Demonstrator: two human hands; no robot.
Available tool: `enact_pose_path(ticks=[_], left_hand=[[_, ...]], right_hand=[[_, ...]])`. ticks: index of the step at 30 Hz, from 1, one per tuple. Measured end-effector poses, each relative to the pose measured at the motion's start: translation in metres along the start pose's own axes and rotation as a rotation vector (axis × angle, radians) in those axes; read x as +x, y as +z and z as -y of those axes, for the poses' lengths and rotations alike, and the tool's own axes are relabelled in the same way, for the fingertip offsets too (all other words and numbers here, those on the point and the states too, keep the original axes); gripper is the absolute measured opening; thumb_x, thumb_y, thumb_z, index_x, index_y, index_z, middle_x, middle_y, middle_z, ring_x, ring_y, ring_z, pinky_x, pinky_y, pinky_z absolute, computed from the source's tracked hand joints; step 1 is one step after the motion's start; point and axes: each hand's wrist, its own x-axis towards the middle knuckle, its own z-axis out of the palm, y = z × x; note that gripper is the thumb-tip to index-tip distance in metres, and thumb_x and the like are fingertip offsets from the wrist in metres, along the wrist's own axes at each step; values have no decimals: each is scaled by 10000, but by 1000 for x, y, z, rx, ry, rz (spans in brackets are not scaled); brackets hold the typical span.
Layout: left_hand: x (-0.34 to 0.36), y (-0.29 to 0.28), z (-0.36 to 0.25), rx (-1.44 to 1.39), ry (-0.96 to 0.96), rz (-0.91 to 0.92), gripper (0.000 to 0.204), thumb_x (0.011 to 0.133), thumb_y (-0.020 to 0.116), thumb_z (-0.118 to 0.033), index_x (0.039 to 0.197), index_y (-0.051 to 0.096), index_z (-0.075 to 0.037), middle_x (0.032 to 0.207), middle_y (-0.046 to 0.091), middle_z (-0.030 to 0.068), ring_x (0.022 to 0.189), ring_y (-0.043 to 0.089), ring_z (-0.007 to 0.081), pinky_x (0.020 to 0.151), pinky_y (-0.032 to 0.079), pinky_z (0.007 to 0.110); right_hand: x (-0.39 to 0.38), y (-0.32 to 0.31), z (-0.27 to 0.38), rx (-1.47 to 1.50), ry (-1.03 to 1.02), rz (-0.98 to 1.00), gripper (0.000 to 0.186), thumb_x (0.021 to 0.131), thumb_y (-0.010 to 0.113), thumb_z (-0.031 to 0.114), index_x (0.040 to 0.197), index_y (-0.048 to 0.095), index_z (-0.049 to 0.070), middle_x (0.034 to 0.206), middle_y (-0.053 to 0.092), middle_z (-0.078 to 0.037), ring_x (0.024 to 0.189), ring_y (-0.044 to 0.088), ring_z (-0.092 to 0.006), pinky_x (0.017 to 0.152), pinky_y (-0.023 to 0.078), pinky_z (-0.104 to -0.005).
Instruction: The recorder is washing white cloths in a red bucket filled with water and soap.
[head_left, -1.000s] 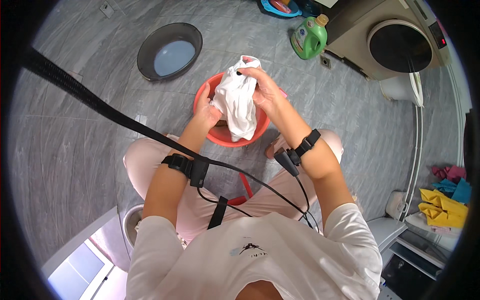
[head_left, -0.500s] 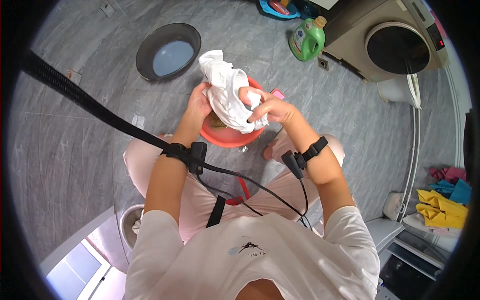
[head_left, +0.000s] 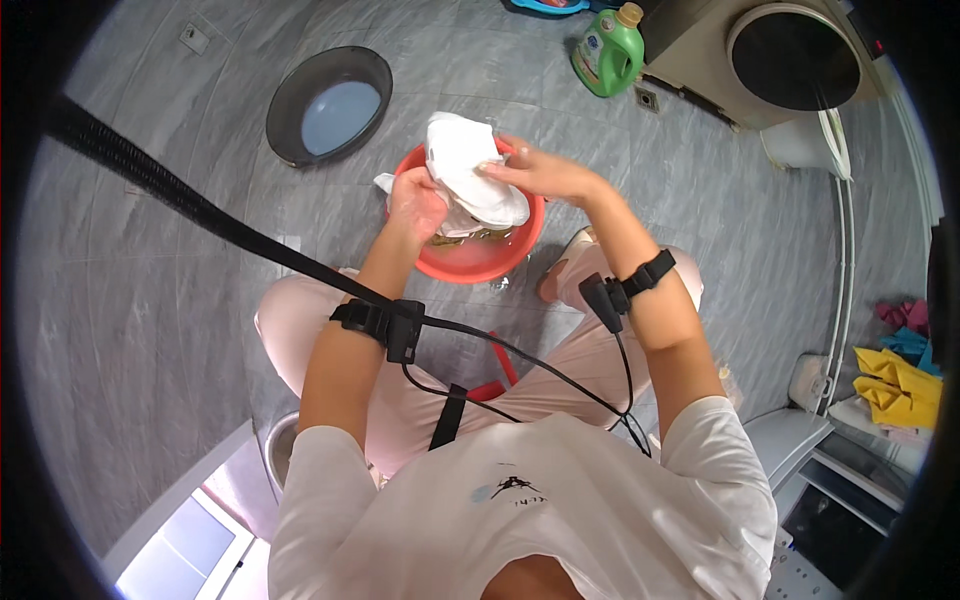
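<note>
A white garment [head_left: 464, 170], bunched and partly folded over itself, is held above a red basin [head_left: 470, 272], some of it hanging down inside. My left hand [head_left: 418, 203] grips the cloth's left side with curled fingers. On the right, my right hand [head_left: 548, 173] has its thumb laid on the cloth and another finger by the cloth's edge; its remaining fingers are hard to see. Beneath the garment, the basin holds liquid and something brownish-yellow that I cannot make out.
A dark basin [head_left: 281, 130] with bluish liquid stands at the far left. Toward the far right are a green detergent bottle [head_left: 607, 55] and a front-loading washing machine [head_left: 700, 60]. A black cable [head_left: 240, 240] crosses over my left forearm. Yellow cloth [head_left: 890, 388] lies at the right.
The garment has been turned and lowered, and a smooth flat part now faces up. My left hand has shifted toward the middle; my right hand has moved up along the cloth.
</note>
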Motion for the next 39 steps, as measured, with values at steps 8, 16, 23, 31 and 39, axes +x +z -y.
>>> enact_pose_path(ticks=[8, 16, 23, 31, 39], left_hand=[[-23, 66, 9, 477, -25, -13, 432, 882, 599, -198, 1242, 469, 1, 1179, 563, 121, 1063, 566, 208, 904, 453, 341], [-15, 49, 21, 735, -14, 32, 379, 912, 552, -189, 1216, 483, 27, 1099, 601, 96, 968, 601, 173, 836, 477, 306], [-12, 32, 28, 718, -162, -179, 619, 873, 558, -446, 1324, 386, -59, 1291, 470, 143, 1166, 480, 227, 949, 408, 414], [-16, -39, 11, 639, 228, 609, 465, 938, 448, -396, 1299, 417, -104, 1313, 469, 95, 1224, 453, 213, 985, 411, 392], [-10, 32, 45, 115, -39, -172, 455, 980, 366, -354, 1342, 370, -78, 1332, 458, 97, 1217, 460, 239, 1028, 379, 394]], right_hand=[[36, 24, -17, 799, 68, -84, 1107, 778, 684, 495, 1442, -101, 84, 1399, 307, -198, 1268, 370, -307, 1008, 366, -410], [49, 32, -17, 774, -54, -190, 852, 734, 776, 227, 1386, 250, 72, 1272, 456, -159, 1143, 489, -259, 889, 461, -365], [61, 26, -32, 215, -335, -730, 257, 725, 697, 53, 924, 534, 62, 925, 601, -63, 909, 568, -146, 774, 475, -303], [7, 131, -6, -60, -348, -605, 368, 660, 781, 180, 824, 475, 56, 885, 503, -93, 864, 534, -218, 757, 442, -338], [38, 78, -20, -259, -3, -857, 274, 727, 694, 231, 847, 548, 32, 980, 527, -155, 934, 565, -356, 759, 468, -438]])
